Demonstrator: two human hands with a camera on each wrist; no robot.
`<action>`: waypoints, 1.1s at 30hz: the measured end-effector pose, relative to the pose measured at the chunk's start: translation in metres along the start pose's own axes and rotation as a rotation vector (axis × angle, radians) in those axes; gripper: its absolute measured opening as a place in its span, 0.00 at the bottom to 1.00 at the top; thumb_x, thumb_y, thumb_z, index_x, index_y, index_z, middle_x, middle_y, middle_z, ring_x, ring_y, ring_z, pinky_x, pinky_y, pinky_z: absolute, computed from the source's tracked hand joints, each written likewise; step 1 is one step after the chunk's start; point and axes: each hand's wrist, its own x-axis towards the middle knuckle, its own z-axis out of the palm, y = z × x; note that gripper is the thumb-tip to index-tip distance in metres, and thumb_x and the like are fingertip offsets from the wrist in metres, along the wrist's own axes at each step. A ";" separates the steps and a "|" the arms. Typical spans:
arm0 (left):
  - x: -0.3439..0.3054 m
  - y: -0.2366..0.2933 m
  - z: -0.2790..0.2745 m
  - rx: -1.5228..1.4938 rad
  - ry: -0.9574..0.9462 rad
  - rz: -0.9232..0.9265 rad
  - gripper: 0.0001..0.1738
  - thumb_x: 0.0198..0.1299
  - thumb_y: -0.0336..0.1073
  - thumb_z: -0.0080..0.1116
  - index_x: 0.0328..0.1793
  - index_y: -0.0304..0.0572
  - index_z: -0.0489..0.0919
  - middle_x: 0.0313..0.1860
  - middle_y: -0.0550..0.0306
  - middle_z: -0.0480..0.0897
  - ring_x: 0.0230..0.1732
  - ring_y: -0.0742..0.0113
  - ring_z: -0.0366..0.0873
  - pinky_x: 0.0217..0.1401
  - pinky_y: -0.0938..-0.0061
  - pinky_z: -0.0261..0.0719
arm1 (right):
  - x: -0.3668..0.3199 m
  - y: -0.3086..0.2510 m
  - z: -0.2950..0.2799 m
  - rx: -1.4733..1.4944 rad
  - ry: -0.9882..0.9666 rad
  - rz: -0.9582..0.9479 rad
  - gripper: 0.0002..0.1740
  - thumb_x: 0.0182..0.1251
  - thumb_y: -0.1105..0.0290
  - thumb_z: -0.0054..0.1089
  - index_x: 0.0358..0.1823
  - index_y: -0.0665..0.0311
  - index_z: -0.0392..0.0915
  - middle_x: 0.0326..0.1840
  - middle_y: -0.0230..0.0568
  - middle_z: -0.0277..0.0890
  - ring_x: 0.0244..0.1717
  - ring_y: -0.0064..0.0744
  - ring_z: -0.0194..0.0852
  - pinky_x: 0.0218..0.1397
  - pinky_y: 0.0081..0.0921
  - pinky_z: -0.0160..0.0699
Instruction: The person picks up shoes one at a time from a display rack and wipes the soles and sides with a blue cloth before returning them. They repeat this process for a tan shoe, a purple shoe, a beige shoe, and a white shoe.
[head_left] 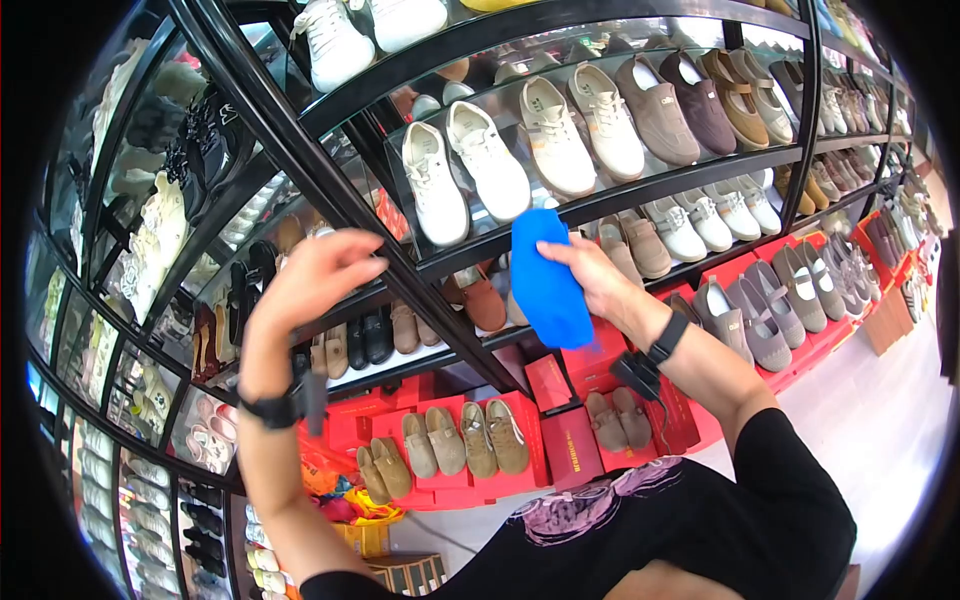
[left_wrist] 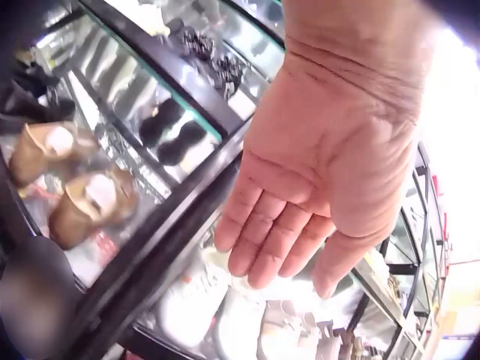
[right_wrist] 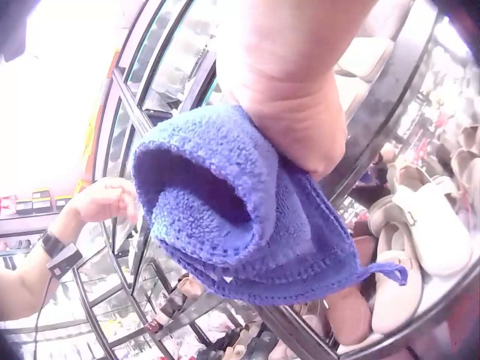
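A folded blue cloth (head_left: pixel 548 290) with a stitched edge hangs from my right hand (head_left: pixel 590 272), whose thumb lies over it. In the right wrist view the cloth (right_wrist: pixel 217 202) shows a fluffy towel weave and a small hanging loop at one corner. White sneakers (head_left: pixel 487 160) stand on the glass shelf just behind it. My left hand (head_left: pixel 325 275) is raised beside the black shelf post, holding nothing. Its palm and loosely bent fingers face the camera in the left wrist view, where the hand (left_wrist: pixel 322 165) overlaps the shelf with white shoes (left_wrist: pixel 191 304).
Black-framed glass shelves (head_left: pixel 610 200) full of shoes curve around me. A thick black post (head_left: pixel 300 150) rises between two shelf sections. Red shoe boxes (head_left: pixel 570 445) with shoes (head_left: pixel 490 440) on top line the floor in front. Colourful bags (head_left: pixel 370 508) lie at lower left.
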 end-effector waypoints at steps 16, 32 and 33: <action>0.248 0.004 0.113 0.272 0.320 0.080 0.40 0.54 0.54 0.60 0.63 0.29 0.68 0.57 0.34 0.74 0.64 0.47 0.69 0.74 0.55 0.49 | 0.096 -0.034 -0.018 0.190 0.015 -0.075 0.17 0.63 0.70 0.59 0.52 0.65 0.71 0.42 0.42 0.77 0.38 0.34 0.78 0.43 0.35 0.81; 0.052 0.055 0.114 -0.317 0.160 0.249 0.17 0.49 0.36 0.69 0.42 0.37 0.76 0.31 0.52 0.82 0.34 0.69 0.80 0.38 0.72 0.77 | -0.036 -0.055 -0.032 -0.055 -0.066 -0.374 0.22 0.64 0.70 0.58 0.58 0.67 0.68 0.46 0.41 0.78 0.43 0.31 0.80 0.45 0.29 0.83; 0.039 0.052 0.128 -0.356 0.089 0.257 0.17 0.49 0.36 0.69 0.41 0.37 0.76 0.31 0.52 0.81 0.34 0.69 0.80 0.37 0.73 0.76 | -0.036 -0.057 -0.026 -0.065 -0.089 -0.458 0.22 0.64 0.69 0.58 0.59 0.66 0.67 0.46 0.43 0.77 0.43 0.32 0.80 0.42 0.30 0.83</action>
